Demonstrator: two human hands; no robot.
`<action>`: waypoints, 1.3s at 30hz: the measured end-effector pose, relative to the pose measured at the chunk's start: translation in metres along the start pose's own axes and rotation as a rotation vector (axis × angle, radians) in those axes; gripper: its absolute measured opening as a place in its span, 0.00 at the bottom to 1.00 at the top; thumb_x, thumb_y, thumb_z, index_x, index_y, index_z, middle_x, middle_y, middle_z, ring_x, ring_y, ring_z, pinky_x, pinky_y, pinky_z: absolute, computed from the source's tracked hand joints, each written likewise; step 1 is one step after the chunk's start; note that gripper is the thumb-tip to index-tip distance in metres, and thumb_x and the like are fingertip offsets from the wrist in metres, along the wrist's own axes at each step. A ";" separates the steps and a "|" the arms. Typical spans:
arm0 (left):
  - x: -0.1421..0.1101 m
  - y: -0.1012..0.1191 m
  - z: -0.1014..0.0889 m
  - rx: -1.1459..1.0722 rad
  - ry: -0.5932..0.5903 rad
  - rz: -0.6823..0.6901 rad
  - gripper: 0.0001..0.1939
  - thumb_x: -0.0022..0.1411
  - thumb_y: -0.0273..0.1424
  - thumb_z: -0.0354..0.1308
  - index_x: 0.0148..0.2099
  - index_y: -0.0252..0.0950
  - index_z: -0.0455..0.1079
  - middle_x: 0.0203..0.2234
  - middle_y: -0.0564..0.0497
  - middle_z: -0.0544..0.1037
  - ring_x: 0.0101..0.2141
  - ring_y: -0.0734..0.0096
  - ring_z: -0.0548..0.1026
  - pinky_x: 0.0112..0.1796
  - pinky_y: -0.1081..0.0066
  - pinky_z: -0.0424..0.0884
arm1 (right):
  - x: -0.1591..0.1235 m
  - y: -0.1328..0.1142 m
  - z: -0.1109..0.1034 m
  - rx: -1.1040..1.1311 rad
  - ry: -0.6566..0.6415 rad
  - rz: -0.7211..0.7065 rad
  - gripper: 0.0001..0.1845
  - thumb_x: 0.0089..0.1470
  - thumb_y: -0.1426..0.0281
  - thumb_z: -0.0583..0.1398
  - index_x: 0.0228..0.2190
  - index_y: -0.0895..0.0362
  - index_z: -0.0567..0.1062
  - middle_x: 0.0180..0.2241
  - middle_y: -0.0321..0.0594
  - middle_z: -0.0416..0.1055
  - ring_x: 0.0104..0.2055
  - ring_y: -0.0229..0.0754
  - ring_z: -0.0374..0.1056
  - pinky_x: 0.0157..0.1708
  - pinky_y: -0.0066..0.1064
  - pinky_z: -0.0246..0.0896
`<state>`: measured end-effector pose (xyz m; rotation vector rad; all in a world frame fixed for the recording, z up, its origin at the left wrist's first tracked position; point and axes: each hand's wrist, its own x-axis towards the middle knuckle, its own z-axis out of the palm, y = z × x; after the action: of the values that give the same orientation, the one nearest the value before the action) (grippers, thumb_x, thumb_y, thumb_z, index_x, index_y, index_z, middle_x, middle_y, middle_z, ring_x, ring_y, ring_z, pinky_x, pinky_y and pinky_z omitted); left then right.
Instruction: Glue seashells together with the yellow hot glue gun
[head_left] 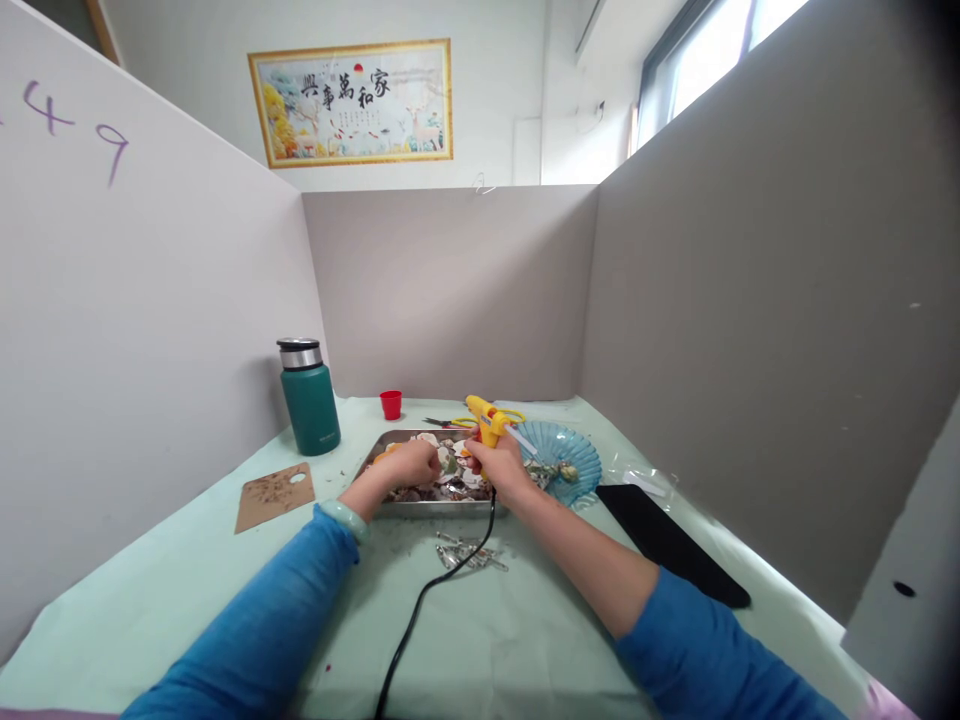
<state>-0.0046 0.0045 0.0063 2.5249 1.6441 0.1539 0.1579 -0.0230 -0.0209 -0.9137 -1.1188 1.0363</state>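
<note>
My right hand [504, 466] is wrapped round the handle of a yellow hot glue gun [491, 418], above the right part of a metal tray [431, 510]. A white glue stick sticks out of the gun's back, and a black cord [420, 605] runs from it toward the front edge. Over the tray's middle, my left hand [414, 463] has its fingers curled together; whatever they pinch is hidden. White, brown and orange pieces, perhaps dried flowers or shells, fill the tray. Several small silvery metal pieces [469, 553] lie in front of it.
A green bottle [309, 400] stands at left behind a brown card [275, 495]. Further back are a red cup [391, 405] and yellow-handled scissors [457, 422]. A blue glass plate [581, 450] holding pieces and a black flat strip [671, 545] lie right. Grey partitions [450, 290] enclose the table.
</note>
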 end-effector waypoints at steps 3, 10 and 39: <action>0.008 -0.012 0.002 -0.294 0.093 -0.077 0.04 0.46 0.26 0.57 0.28 0.33 0.72 0.24 0.50 0.76 0.26 0.70 0.72 0.28 0.73 0.65 | 0.001 0.000 0.000 -0.002 -0.005 0.001 0.14 0.39 0.70 0.61 0.33 0.56 0.67 0.23 0.30 0.66 0.18 0.32 0.61 0.17 0.24 0.54; 0.010 -0.010 0.004 -1.178 0.037 -0.075 0.15 0.43 0.29 0.67 0.35 0.31 0.71 0.21 0.53 0.74 0.21 0.75 0.72 0.28 0.72 0.71 | -0.001 -0.002 0.000 -0.024 -0.035 0.015 0.15 0.40 0.70 0.61 0.33 0.57 0.66 0.20 0.29 0.65 0.17 0.32 0.60 0.17 0.24 0.55; 0.005 -0.022 -0.006 -0.188 0.046 -0.076 0.15 0.55 0.37 0.54 0.37 0.35 0.77 0.25 0.50 0.79 0.26 0.70 0.75 0.29 0.75 0.66 | 0.000 0.000 -0.001 -0.030 -0.049 0.023 0.14 0.40 0.70 0.61 0.33 0.56 0.67 0.20 0.29 0.65 0.17 0.33 0.61 0.17 0.24 0.56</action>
<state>-0.0231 0.0181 0.0094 2.3335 1.6545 0.3439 0.1584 -0.0231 -0.0213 -0.9311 -1.1701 1.0684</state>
